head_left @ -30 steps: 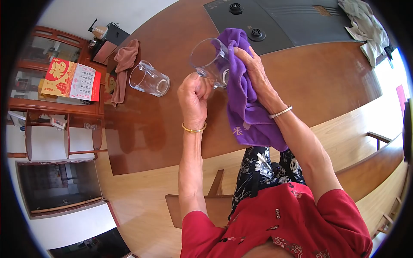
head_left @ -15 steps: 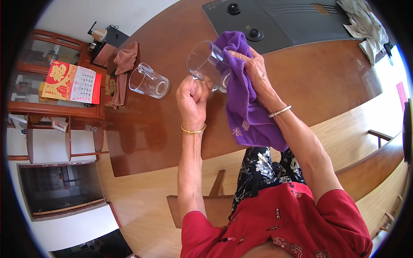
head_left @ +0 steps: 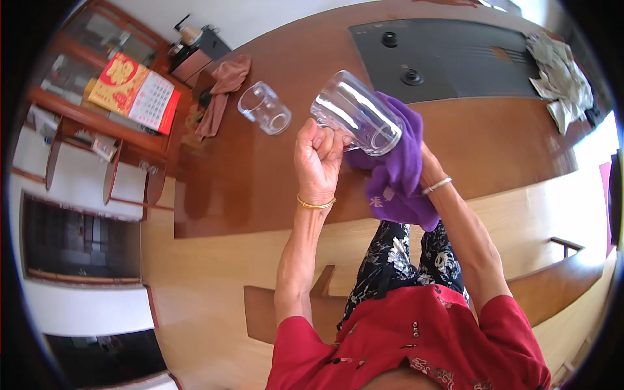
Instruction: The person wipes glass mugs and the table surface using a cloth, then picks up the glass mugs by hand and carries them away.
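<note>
My left hand [head_left: 318, 162] is closed around the handle of a clear glass mug [head_left: 354, 110], which is tilted with its base toward the right. A purple towel [head_left: 404, 198] is bunched behind and below the mug's base and hangs down over the table edge. My right hand [head_left: 431, 168] is in the towel; its fingers are hidden by the cloth, and only the back of the hand and the wrist show. A second glass mug [head_left: 265, 110] lies apart on the table, left of my left hand.
The brown wooden table [head_left: 260, 188] carries a dark inset panel [head_left: 448, 65] with round black knobs. A greyish cloth [head_left: 562, 78] lies at the far right and a pinkish-brown cloth [head_left: 224, 84] at the left. Beyond stands a cabinet with a calendar [head_left: 136, 91]. A wooden bench [head_left: 552, 286] is at the right.
The mug in my left hand has turned, now showing its side and base in front of the towel. My right hand has moved lower and behind the cloth. The view has shifted and rotated slightly.
</note>
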{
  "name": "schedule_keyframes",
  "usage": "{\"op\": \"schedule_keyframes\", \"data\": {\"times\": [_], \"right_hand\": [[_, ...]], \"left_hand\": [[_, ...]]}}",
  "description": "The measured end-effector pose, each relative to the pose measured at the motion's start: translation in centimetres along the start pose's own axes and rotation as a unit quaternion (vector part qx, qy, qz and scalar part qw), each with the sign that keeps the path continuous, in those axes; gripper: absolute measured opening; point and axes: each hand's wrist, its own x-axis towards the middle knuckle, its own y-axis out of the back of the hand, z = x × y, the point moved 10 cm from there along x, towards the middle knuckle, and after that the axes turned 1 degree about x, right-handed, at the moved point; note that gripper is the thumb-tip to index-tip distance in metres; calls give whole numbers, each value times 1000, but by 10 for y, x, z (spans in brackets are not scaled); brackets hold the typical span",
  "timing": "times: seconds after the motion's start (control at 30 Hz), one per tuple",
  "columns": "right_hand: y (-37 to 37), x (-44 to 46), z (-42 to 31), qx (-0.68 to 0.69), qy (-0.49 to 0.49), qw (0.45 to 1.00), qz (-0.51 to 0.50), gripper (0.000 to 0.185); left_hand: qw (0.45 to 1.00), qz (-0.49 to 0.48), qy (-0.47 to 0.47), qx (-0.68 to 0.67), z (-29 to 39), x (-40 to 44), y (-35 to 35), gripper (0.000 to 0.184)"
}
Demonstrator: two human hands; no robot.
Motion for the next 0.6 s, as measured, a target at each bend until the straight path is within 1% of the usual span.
{"op": "schedule_keyframes", "data": {"times": [0.03, 0.07, 0.13, 0.23, 0.27, 0.3, 0.33, 0.37, 0.4, 0.43, 0.47, 0.5, 0.53, 0.57, 0.6], "right_hand": [[-7, 5, -10, -24, 26, 999, 22, 35], [4, -13, -24, -48, 52, 997, 44, 36], [29, -41, -59, -95, 107, 986, 89, 37], [85, -71, -139, -156, 200, 955, 156, 38], [104, -67, -173, -174, 233, 940, 180, 38], [122, -53, -212, -191, 265, 923, 203, 39], [107, -59, -216, -209, 296, 904, 226, 40], [110, -76, -244, -426, 328, 790, 293, 47], [99, -92, -260, -614, 343, 625, 339, 55], [106, -91, -252, -620, 239, 653, 363, 65], [120, -93, -242, -620, 240, 656, 357, 65], [127, -86, -224, -734, 240, 563, 294, 66], [127, -80, -205, -829, 236, 455, 225, 66], [128, -83, -199, -829, 237, 456, 222, 66], [131, -83, -195, -833, 218, 452, 233, 66]], "left_hand": [[998, -13, -22, 53, 13, -6, -1, 47], [993, -25, -42, 105, 26, -14, -3, 47], [990, -5, -68, 120, 52, -30, -2, 47], [971, 41, -127, 200, 101, -49, 30, 46], [960, 53, -166, 219, 118, -55, 38, 46], [951, 76, -183, 235, 133, -59, 50, 45], [942, 100, -200, 250, 148, -62, 63, 44], [940, 104, -206, 250, 158, -63, 72, 44], [927, 132, -220, 272, 170, -64, 84, 43], [912, 161, -234, 294, 181, -65, 96, 42], [910, 165, -239, 295, 187, -62, 105, 42], [900, 190, -258, 295, 195, -60, 119, 41], [890, 213, -275, 295, 202, -57, 132, 40], [888, 219, -283, 289, 206, -53, 142, 39], [887, 220, -285, 290, 208, -47, 148, 39]]}}
